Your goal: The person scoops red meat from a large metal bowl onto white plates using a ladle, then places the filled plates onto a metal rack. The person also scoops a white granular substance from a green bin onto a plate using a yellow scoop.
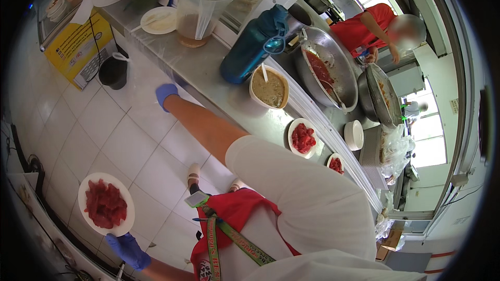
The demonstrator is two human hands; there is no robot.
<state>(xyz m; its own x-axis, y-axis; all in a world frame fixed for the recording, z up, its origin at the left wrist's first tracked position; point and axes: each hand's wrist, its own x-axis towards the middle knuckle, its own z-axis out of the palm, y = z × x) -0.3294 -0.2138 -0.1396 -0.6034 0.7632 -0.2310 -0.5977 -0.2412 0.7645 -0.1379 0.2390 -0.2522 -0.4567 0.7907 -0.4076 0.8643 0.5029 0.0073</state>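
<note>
My left hand (129,250), in a blue glove, grips the near rim of a white oval plate (130,212) heaped with red sliced meat (104,205), held above the tiled floor. My right hand (166,95), also blue-gloved, hangs beside the edge of the steel counter (187,60); its fingers are not clearly visible. On that counter stand a blue metal bottle (248,48), a tub of brown sauce (269,88) with a white utensil, a clear plastic pitcher (199,8) and a white plate (164,17). Two smaller plates of red meat (303,137) (336,164) sit further along.
Beyond the window track are a large metal bowl (328,74) with red sauce and a ladle, another pan (377,93), and stacked white bowls (354,134). A person in red (363,27) works behind them. A dark bucket (113,72) stands on the floor.
</note>
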